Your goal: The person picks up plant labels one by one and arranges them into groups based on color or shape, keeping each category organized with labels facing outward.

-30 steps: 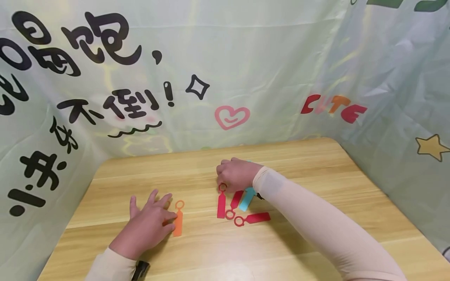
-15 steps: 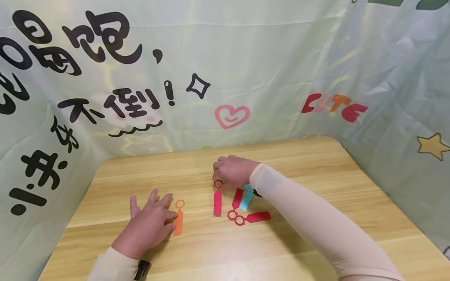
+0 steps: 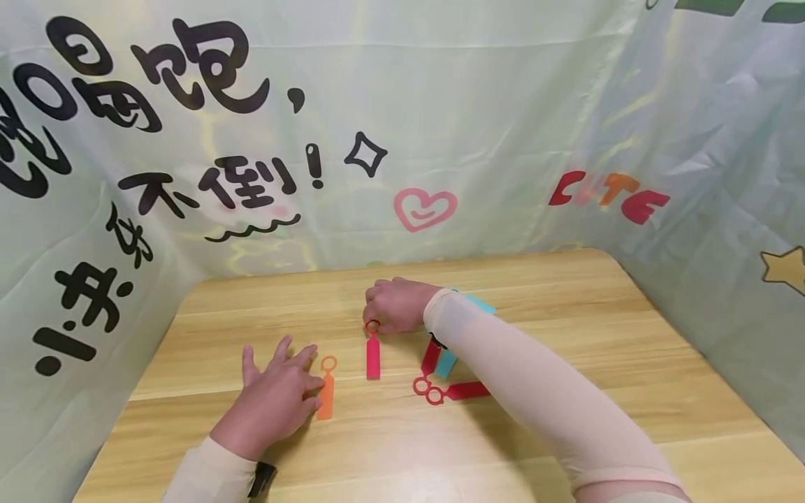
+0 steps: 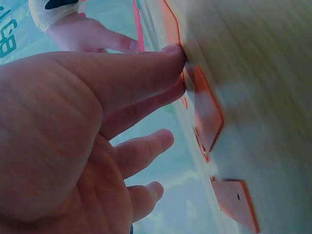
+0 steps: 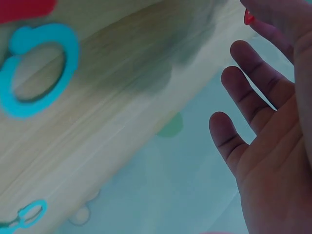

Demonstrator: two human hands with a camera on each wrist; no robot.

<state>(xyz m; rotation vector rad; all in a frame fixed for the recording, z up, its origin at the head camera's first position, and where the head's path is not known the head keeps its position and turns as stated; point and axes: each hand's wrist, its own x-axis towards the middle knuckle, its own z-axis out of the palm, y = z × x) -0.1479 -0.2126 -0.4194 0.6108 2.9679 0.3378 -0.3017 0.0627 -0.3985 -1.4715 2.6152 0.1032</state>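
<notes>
Near the middle of the table, my right hand (image 3: 397,305) pinches the ring end of a red tag (image 3: 373,360), whose flat strip points toward me. A bit of its red ring (image 5: 248,18) shows by the thumb and index finger in the right wrist view; the other fingers are loosely extended. My left hand (image 3: 277,402) is spread over the table at left, thumb and index finger touching an orange tag (image 3: 325,399). The left wrist view shows more orange tags, one below the fingers (image 4: 207,112) and one lower down (image 4: 235,201); the hand covers these in the head view.
Right of the held tag lie two red tags, one slanted (image 3: 430,358) and one sideways (image 3: 467,390). A blue tag (image 3: 446,365) sits beside them, another (image 3: 481,304) behind my right sleeve. A printed cloth (image 3: 503,126) surrounds the wooden table (image 3: 251,307).
My right hand has moved left, drawing the red tag away from the other red and blue tags, toward the orange one. My left hand stays on the orange tag.
</notes>
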